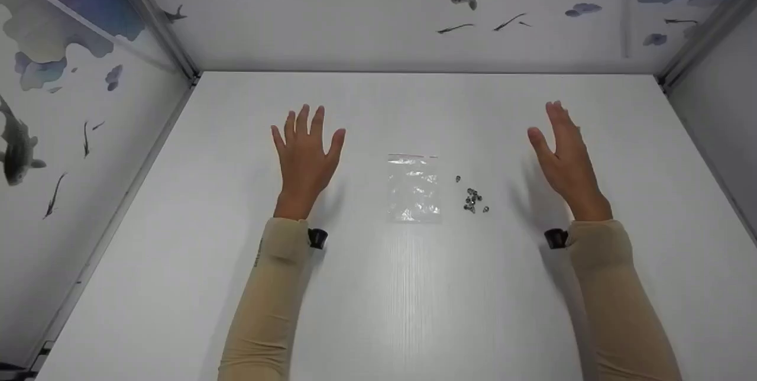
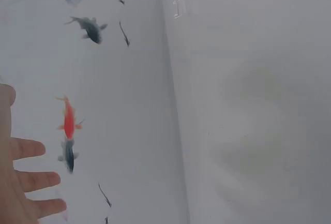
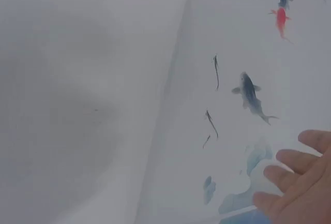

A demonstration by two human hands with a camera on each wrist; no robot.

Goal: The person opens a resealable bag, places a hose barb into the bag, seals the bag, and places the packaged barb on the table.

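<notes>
A clear zip bag (image 1: 414,189) lies flat on the white table in the head view. Just right of it is a loose cluster of small dark metal pieces (image 1: 472,199), with one piece (image 1: 458,178) lying apart above the cluster. My left hand (image 1: 306,159) is left of the bag, fingers spread and straight, holding nothing. On the other side, right of the metal pieces, my right hand (image 1: 571,162) has straight fingers and an empty grasp. The wrist views show fingers of the left hand (image 2: 26,177) and right hand (image 3: 302,182) extended, touching no object.
The white tabletop (image 1: 366,310) is bounded by a back panel (image 1: 378,32) and a left panel (image 1: 65,150), both printed with fish, and a plain right panel (image 1: 715,97). Metal posts stand at the back corners. Black wrist devices (image 1: 317,238) sit at both sleeves.
</notes>
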